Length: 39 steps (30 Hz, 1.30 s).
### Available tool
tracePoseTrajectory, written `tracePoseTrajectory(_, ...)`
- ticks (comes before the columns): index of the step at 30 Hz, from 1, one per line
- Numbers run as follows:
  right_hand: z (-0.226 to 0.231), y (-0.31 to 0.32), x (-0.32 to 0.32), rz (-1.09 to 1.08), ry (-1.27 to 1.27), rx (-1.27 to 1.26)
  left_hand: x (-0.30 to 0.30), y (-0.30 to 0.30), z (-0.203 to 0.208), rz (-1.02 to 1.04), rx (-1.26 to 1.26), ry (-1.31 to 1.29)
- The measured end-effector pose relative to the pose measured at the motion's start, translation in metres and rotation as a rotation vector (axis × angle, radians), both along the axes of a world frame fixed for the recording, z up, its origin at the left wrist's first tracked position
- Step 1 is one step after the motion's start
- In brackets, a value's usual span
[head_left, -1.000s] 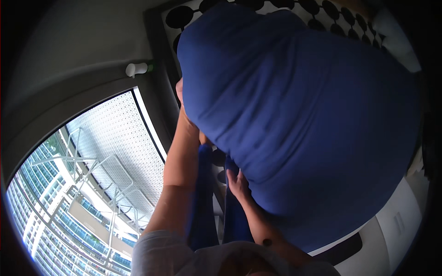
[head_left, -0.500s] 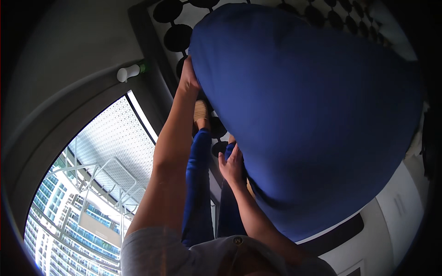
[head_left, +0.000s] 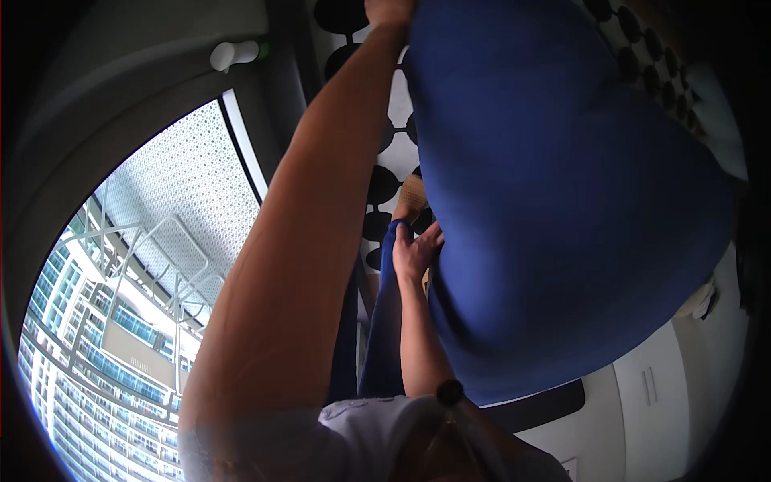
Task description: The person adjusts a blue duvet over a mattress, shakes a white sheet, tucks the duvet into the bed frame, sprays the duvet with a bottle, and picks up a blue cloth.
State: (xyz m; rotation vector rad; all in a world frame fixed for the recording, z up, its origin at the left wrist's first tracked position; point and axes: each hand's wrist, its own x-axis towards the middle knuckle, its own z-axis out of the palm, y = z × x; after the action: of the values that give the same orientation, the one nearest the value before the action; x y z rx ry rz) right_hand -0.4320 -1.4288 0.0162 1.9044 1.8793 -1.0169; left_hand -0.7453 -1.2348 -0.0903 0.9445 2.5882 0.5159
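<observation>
A large blue cloth-covered bulk [head_left: 554,193], perhaps a mattress in a sheet, fills the middle and right. At the top of the picture, my left hand [head_left: 391,11] is against its upper left edge, my arm stretched far out; the fingers are mostly hidden. Lower down, my right hand [head_left: 416,253] has its thumb and fingers apart, the fingertips beside the left side of the blue cloth. Whether those fingertips press on it, I cannot tell.
My foot in a tan woven shoe [head_left: 414,197] stands on a black-and-white dotted rug [head_left: 399,108]. At left is a window [head_left: 161,209] with a metal rack outside. A white cabinet [head_left: 650,386] stands at lower right. A white knob-like piece [head_left: 233,56] is above the window.
My left hand has moved up and to the right along the blue edge. My right hand has risen slightly. The view has shifted, and my foot appears further right.
</observation>
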Motion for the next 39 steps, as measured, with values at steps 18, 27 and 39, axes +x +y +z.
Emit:
tracePoseTrajectory(18, 0.001, -0.018, 0.016, -0.057, 0.112, 0.094, 0.096, -0.036, 0.121, 0.441, 0.837, -1.617)
tracePoseTrajectory(27, -0.012, -0.005, -0.002, 0.018, 0.014, 0.092, 0.044, 0.030, -0.018, -0.231, 0.215, 0.005)
tracePoseTrajectory(39, -0.010, -0.014, 0.026, -0.126, 0.216, 0.159, 0.122, -0.158, 0.069, -0.857, 0.450, -0.047)
